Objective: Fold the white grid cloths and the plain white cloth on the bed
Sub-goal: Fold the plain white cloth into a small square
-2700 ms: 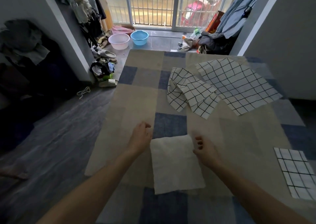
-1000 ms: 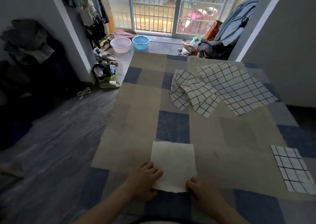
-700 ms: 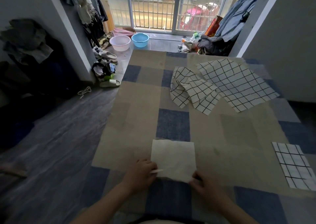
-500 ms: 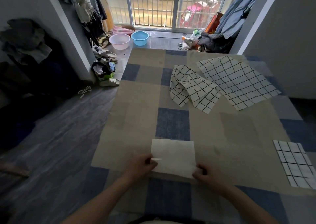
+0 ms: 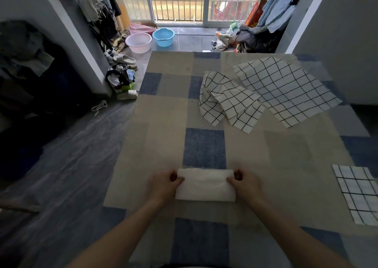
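The plain white cloth (image 5: pixel 205 185) lies on the bed (image 5: pixel 161 145) as a narrow folded strip, near the front. My left hand (image 5: pixel 163 186) pinches its left end and my right hand (image 5: pixel 246 186) pinches its right end. Farther back lies a crumpled white grid cloth (image 5: pixel 229 102), and beside it, to the right, a grid cloth (image 5: pixel 284 90) spread flat. A third grid cloth (image 5: pixel 360 194), folded into a rectangle, lies at the bed's right edge.
The bed has a tan and blue checked cover. On the floor beyond its far end stand a pink basin (image 5: pixel 138 42) and a blue basin (image 5: pixel 163 36). Shoes and clothes (image 5: pixel 120 73) lie along the left wall, and a pile of clothes (image 5: pixel 251 39) sits at the back right.
The plain white cloth went from a square to a narrower strip as both hands brought its near edge over toward the far edge. The hands now sit at the strip's two ends.
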The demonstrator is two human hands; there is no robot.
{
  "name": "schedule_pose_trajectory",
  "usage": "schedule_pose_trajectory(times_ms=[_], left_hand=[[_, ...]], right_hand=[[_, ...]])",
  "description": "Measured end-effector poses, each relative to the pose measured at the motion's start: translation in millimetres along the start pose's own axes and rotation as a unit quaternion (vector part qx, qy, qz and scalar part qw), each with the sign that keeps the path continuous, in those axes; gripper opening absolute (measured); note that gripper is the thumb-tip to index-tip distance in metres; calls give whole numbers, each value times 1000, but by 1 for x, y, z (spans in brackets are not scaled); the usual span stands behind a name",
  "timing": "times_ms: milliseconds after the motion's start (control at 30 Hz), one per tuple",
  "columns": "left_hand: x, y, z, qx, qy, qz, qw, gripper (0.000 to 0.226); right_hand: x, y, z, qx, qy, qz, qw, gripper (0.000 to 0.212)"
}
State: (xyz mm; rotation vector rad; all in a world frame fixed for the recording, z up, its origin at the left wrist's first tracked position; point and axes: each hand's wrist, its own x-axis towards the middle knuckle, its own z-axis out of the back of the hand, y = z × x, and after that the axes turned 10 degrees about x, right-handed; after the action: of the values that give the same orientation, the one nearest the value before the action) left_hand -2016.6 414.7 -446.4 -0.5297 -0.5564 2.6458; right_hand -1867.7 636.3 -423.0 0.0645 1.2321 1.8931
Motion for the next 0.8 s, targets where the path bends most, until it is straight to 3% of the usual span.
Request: schedule_pose_trajectory(times_ms=[167,267,333,433,533,633,700,800], left_hand=[[8,-3,1,52,-30,-33,998,34],[10,1,-3,125,-84,-68,986,21],[7,2,-16,199,-129,-127,963,29],[-9,-18,-35,160,-171,-257,938,29],[-12,-37,-54,130,-131,-320,929,36],[-10,-31,-68,195,-49,-325,924,60],[-9,-24,-70,244,-14,-321,915,66],[-10,-20,-68,258,2,-320,912,64]], right_hand=[[7,1,-1,-29,-5,11,1000,12],[10,1,-1,-55,-3,14,998,12],[11,2,-2,-69,-5,16,998,15],[9,-2,-12,-64,-73,47,994,26],[-3,1,-41,-26,-123,131,983,27],[-15,-1,-76,-95,-29,254,962,44],[-17,-14,-90,-170,30,272,947,55],[-14,-29,-95,-260,25,240,935,60]])
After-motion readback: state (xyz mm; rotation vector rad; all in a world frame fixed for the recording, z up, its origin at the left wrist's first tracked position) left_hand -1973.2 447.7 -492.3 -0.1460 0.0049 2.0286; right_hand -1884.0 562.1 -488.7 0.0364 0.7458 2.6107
